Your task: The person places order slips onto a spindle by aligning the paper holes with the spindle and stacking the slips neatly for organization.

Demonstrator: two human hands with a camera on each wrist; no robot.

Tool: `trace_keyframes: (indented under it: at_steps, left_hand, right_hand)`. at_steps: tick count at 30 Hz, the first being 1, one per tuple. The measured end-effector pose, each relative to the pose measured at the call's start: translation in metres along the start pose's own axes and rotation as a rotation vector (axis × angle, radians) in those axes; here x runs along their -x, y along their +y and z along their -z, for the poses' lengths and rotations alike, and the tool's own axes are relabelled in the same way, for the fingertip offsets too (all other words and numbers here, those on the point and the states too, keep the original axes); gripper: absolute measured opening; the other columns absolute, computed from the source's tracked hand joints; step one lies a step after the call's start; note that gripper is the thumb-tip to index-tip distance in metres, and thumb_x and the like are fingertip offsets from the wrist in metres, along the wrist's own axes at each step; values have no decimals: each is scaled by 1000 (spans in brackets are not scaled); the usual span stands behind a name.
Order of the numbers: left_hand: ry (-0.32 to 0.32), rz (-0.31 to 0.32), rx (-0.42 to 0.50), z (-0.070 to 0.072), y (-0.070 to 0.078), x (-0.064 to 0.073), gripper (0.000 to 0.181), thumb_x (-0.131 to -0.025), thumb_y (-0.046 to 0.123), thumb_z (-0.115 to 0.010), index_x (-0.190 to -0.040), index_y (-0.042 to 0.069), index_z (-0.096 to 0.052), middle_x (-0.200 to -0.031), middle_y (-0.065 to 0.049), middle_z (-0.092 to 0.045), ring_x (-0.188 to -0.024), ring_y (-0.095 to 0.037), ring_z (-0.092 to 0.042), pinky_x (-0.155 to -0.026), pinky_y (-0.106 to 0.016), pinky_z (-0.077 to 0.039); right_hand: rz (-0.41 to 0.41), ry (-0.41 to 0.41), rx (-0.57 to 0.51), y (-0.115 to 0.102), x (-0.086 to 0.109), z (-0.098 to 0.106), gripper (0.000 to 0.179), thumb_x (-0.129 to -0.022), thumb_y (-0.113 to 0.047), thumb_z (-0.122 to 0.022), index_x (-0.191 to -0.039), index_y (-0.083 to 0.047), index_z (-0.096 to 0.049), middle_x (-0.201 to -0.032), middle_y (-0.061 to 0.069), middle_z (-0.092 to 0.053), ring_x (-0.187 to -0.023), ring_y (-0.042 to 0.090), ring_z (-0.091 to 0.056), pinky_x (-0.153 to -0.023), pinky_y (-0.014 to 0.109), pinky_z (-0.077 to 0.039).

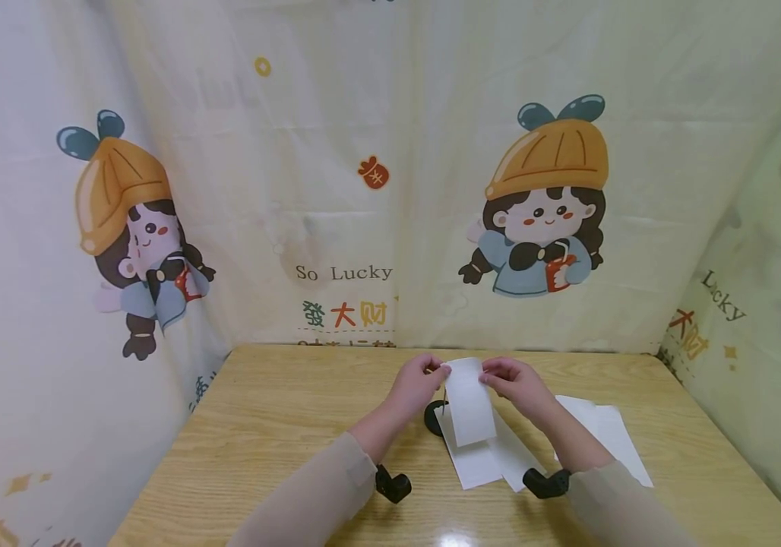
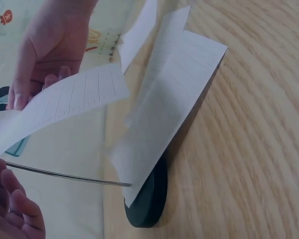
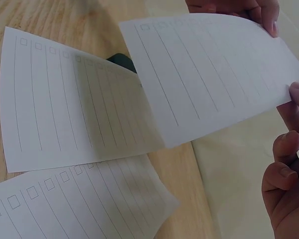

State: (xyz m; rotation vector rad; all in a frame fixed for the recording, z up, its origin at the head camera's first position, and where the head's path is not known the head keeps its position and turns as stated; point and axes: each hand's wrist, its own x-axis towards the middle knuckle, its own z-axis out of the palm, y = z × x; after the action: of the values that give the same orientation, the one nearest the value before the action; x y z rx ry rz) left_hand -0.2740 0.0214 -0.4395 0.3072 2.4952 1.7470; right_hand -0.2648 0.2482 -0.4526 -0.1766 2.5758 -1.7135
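A lined paper slip (image 1: 470, 414) is held up above the table by both hands. My left hand (image 1: 418, 389) pinches its upper left corner, and my right hand (image 1: 522, 389) pinches the upper right. Just below the left fingers stands a thin metal rod (image 2: 65, 175) on a round black base (image 2: 148, 201), like a paper spike. The rod's top is hidden by the left hand. Two more lined sheets lie below the slip; the nearer sheet (image 3: 55, 109), with small checkboxes, rests over the base with its corner at the rod. The other sheet (image 3: 89, 199) lies beside it.
More white sheets (image 1: 609, 437) lie to the right, partly behind the right forearm. The wooden table (image 1: 281, 425) meets a printed cloth (image 1: 336, 228) at its back edge. A black wrist device (image 1: 393, 484) sits on each cuff.
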Motion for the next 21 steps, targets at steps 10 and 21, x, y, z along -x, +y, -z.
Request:
trace_keyframes:
  at_steps: [10, 21]
  left_hand:
    - [-37, 9, 14, 2, 0, -1, 18, -97, 32, -64, -89, 15, -64, -83, 0, -59, -75, -16, -56, -63, -30, -45]
    - [-30, -1, 33, 5, -2, 2, 20, -97, 34, -64, -96, 15, -68, -88, -1, -63, -80, -17, -59, -68, -30, -47]
  right_hand:
    - [10, -5, -2, 0, 1, -1, 31, -96, -22, -66, -121, -3, -63, -101, 7, -67, -102, 41, -56, -87, 45, -50]
    - [-10, -15, 5, -1, 2, -1, 31, -98, -21, -65, -123, -4, -62, -102, 8, -66, -98, 36, -56, -86, 43, -51]
